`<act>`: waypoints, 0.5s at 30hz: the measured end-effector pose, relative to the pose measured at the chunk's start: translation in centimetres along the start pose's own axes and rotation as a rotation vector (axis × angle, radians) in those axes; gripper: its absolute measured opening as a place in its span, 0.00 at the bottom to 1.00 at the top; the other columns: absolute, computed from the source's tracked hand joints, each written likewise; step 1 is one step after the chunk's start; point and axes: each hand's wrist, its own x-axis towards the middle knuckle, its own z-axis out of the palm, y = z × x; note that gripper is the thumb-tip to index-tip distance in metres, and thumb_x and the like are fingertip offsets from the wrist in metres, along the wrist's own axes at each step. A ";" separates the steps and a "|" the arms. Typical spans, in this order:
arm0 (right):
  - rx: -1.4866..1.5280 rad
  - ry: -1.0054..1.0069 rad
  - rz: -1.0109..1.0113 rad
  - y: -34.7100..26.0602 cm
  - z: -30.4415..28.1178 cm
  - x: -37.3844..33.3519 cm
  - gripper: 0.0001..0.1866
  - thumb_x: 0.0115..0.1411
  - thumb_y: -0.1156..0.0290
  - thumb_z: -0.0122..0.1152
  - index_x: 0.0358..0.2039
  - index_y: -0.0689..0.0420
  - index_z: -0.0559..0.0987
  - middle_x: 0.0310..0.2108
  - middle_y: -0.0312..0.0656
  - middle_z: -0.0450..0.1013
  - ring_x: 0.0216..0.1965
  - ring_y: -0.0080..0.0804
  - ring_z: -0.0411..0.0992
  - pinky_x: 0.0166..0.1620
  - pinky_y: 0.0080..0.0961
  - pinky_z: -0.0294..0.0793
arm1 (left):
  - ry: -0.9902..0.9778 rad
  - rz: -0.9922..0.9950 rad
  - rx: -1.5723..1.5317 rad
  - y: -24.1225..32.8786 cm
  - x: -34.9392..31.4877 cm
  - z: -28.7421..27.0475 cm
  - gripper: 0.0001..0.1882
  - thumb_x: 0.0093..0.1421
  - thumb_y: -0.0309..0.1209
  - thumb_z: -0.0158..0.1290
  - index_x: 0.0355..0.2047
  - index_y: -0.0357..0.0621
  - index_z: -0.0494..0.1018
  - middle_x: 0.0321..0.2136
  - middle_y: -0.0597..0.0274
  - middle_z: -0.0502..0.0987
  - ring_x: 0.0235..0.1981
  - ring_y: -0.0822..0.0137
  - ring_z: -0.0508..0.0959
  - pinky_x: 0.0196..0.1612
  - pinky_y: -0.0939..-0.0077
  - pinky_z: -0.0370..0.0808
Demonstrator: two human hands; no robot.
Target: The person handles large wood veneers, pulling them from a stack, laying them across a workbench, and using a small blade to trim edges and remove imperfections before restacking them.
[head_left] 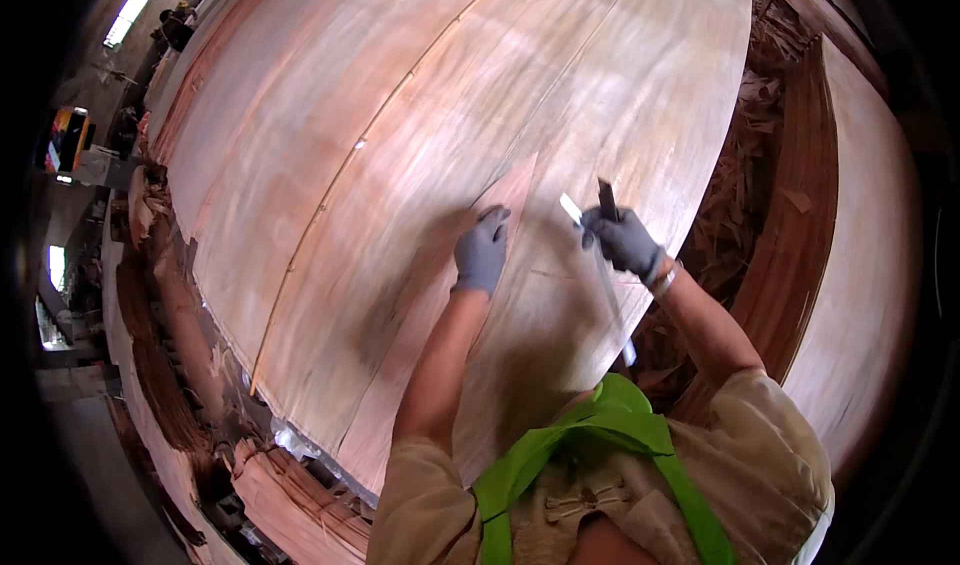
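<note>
Clothing: a light-brown shirt with bright green fabric straps over it, at the lower edge.
Right hand: in a grey glove, closed around a dark, flat, narrow tool that points up and away; a pale band circles the wrist.
White piece: a small, flat, white strip end sticks out by the right hand's fingers; whether it belongs to the tool is unclear.
Pale strip: a long, thin, whitish strip runs from below the right hand toward the body.
Left hand: also grey-gloved, its bent fingers on the pinkish, tapering wood-veneer strip; whether they pinch it cannot be told.
Veneer strip: lies on the broad, pale wood-veneer sheet, its pointed end beyond the left hand.
Tan line: a thin, bumpy, stick-like length crosses the sheet, left of the hands.
Right side: torn reddish-brown veneer scraps lie between the sheet and a reddish-brown veneer stack.
Far left: bright window-like panes.
</note>
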 end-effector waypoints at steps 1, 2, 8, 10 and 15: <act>0.040 0.013 -0.019 0.0 -0.5 2.3 0.10 0.60 0.63 0.53 0.34 0.56 0.77 0.19 0.33 0.72 0.13 0.16 0.61 0.16 0.14 0.59 | -0.009 0.063 0.078 -1.1 1.4 1.6 0.10 0.57 0.27 0.47 0.37 0.44 0.76 0.40 0.55 0.77 0.38 0.55 0.78 0.38 0.67 0.75; 0.047 0.084 -0.005 0.0 -0.4 4.8 0.10 0.60 0.63 0.55 0.33 0.56 0.78 0.19 0.34 0.72 0.14 0.17 0.63 0.17 0.15 0.59 | -0.034 0.113 0.160 -2.1 2.8 2.9 0.10 0.58 0.28 0.46 0.37 0.45 0.76 0.40 0.55 0.76 0.38 0.54 0.77 0.38 0.66 0.75; 0.025 0.145 0.093 -0.6 0.5 14.2 0.09 0.56 0.65 0.60 0.28 0.58 0.80 0.19 0.36 0.72 0.16 0.23 0.65 0.19 0.21 0.60 | -0.232 0.004 0.479 -2.8 6.6 6.8 0.13 0.57 0.31 0.46 0.44 0.50 0.70 0.49 0.63 0.71 0.35 0.54 0.77 0.37 0.63 0.75; -0.076 0.148 0.092 -0.5 0.9 16.0 0.09 0.56 0.66 0.59 0.27 0.59 0.80 0.19 0.36 0.72 0.16 0.22 0.64 0.19 0.21 0.59 | -0.186 0.026 0.520 -2.4 6.8 7.0 0.17 0.57 0.30 0.46 0.48 0.52 0.68 0.53 0.65 0.68 0.38 0.55 0.75 0.38 0.63 0.75; -0.398 0.198 0.155 -0.8 0.9 17.4 0.12 0.54 0.65 0.60 0.26 0.63 0.80 0.18 0.35 0.70 0.16 0.22 0.63 0.20 0.22 0.59 | -0.452 0.170 0.695 -1.9 8.0 7.0 0.27 0.56 0.27 0.45 0.58 0.49 0.62 0.63 0.68 0.55 0.48 0.56 0.69 0.44 0.57 0.72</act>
